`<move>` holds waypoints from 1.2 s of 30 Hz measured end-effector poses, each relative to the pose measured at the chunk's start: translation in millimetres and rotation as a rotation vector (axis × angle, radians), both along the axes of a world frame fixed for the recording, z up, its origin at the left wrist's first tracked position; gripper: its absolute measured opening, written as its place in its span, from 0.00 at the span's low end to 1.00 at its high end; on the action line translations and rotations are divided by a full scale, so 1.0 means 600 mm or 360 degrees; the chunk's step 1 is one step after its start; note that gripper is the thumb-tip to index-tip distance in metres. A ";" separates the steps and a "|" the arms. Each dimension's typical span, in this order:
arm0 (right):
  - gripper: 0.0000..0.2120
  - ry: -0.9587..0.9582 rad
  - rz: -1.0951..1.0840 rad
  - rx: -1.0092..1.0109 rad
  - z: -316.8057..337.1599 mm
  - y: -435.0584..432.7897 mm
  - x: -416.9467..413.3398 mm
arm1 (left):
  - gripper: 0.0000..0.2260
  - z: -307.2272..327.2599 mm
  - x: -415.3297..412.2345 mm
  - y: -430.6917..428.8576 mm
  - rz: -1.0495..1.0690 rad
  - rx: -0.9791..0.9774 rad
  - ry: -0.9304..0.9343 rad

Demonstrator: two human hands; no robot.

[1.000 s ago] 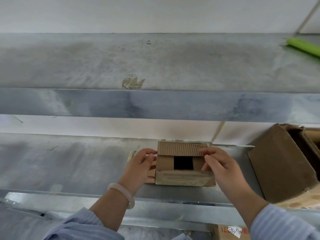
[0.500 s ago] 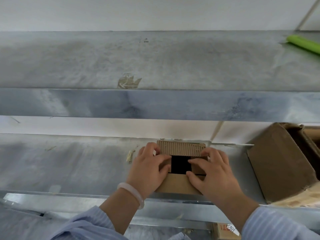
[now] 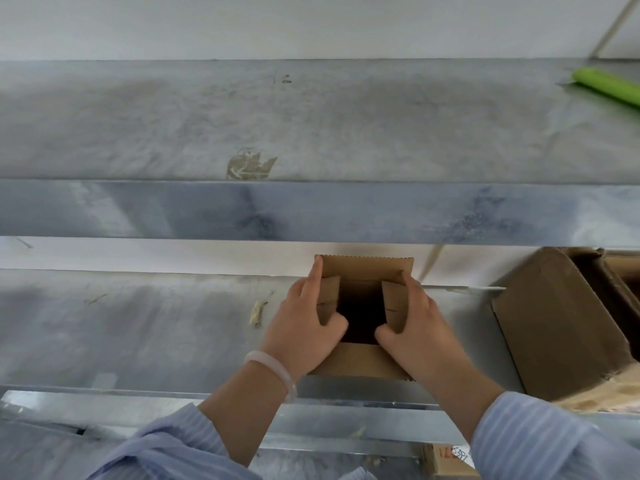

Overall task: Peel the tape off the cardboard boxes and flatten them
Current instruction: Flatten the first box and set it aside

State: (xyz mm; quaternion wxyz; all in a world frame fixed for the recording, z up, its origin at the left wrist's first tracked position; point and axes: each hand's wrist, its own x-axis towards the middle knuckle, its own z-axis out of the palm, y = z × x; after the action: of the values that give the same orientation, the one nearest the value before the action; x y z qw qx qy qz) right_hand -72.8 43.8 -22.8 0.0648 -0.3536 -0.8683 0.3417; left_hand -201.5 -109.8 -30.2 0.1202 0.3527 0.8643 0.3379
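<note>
A small brown cardboard box (image 3: pixel 360 362) sits on the lower metal shelf, its top open and its inside dark. My left hand (image 3: pixel 304 327) grips the box's left side flap, thumb inside the opening and index finger stretched up along the left edge. My right hand (image 3: pixel 415 327) grips the right side flap the same way. The back flap stands upright behind the opening and the front flap lies toward me. No tape shows on this box.
A larger brown cardboard box (image 3: pixel 561 323) lies tipped on the shelf to the right. The upper metal shelf (image 3: pixel 311 209) overhangs the box and carries a green roll (image 3: pixel 606 86) at far right. Tape scraps (image 3: pixel 257 311) lie left of my hands. Another box corner (image 3: pixel 446 462) shows below.
The box's flaps have been spread open: the back flap now stands up, and both hands have moved from the closed top onto the side flaps.
</note>
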 end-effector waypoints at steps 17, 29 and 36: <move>0.23 0.0716 -0.0343 -0.1835 -0.035 0.058 0.118 | 0.25 -0.032 0.035 -0.081 -0.0429 0.0512 -0.0132; 0.11 0.0014 -0.0636 -0.1476 -0.076 0.089 0.161 | 0.25 -0.080 0.061 -0.044 -0.0903 -0.0474 0.0183; 0.08 -0.0502 -0.0335 -0.0627 -0.091 0.079 0.152 | 0.33 -0.133 0.071 0.024 -0.0640 -0.0784 0.0725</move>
State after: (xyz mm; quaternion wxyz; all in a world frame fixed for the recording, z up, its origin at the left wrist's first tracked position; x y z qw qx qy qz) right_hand 18.1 91.1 -77.2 -0.1062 -0.4965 -0.7430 0.4362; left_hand -159.1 -95.4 -109.7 0.0702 0.5417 0.8376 0.0029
